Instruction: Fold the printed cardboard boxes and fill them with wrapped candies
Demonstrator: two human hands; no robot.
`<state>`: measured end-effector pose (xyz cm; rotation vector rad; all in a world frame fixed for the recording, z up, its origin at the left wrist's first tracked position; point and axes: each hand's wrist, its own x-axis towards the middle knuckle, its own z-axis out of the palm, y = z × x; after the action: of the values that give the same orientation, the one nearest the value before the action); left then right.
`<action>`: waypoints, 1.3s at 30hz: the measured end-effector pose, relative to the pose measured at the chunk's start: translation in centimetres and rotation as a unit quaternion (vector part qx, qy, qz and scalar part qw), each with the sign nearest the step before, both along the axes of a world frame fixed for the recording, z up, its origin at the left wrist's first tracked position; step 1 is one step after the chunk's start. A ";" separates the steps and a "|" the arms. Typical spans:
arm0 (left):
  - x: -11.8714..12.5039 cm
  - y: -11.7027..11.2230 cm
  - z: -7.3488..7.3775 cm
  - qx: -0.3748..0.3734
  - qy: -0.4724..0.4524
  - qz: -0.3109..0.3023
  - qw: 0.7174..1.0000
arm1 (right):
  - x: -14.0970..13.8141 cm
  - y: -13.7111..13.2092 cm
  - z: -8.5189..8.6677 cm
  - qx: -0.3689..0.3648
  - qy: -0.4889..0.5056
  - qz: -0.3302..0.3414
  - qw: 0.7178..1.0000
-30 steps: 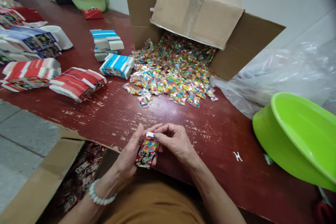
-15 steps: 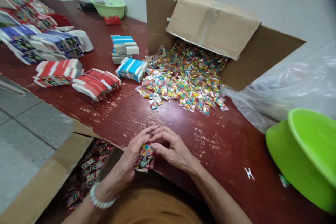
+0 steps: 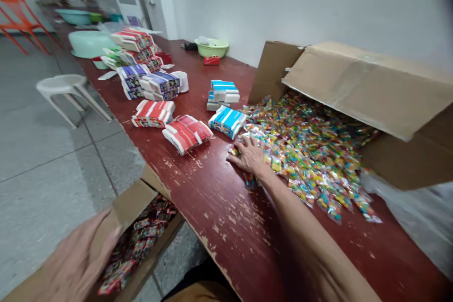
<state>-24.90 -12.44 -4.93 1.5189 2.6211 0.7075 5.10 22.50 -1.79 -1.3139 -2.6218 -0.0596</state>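
Note:
At the lower left, my left hand is over the open carton beside the table, blurred, with its fingers stretched out and nothing visible in them. Inside the carton lie many small red printed packets. My right hand reaches to the near left edge of a heap of clear candy sachets on the table. Its fingers are spread over a few sachets; whether any is pinched underneath is hidden. The heap spills from a tipped cardboard box.
Bundles of flat cartons, blue, red and purple, stand on the dark red table. Behind are a tape roll and a light green basin. A white stool is on the floor; plastic sheeting lies right.
My hands have parted from around the red printed packet. The left went down left over the carton, the right forward to the sachets. The view has turned left.

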 end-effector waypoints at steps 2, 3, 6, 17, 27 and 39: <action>1.1 5.2 3.3 0.036 0.057 -0.051 0.996 | 1.1 0.2 -0.2 -0.006 -0.017 0.011 1.000; 1.8 8.4 4.9 0.059 0.081 -0.077 0.992 | 1.7 0.1 -0.3 -0.004 -0.021 0.014 1.000; 3.6 17.5 8.1 0.032 0.154 -0.116 0.981 | 3.4 -0.7 -0.7 0.009 -0.020 0.007 1.000; 4.8 22.2 6.2 -0.053 0.252 -0.069 0.964 | 6.6 -4.2 -2.1 0.020 0.012 -0.036 0.999; 5.0 22.8 6.1 -0.034 0.259 -0.055 0.964 | 6.4 -4.4 -2.1 0.025 0.018 -0.045 0.999; 4.9 22.9 4.9 -0.026 0.268 -0.032 0.963 | 6.6 -3.9 -3.2 0.057 0.022 -0.028 0.998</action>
<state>-20.03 10.44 -0.04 2.0021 2.8932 0.2356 11.70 18.61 -4.95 -1.3347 -2.5047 -0.1845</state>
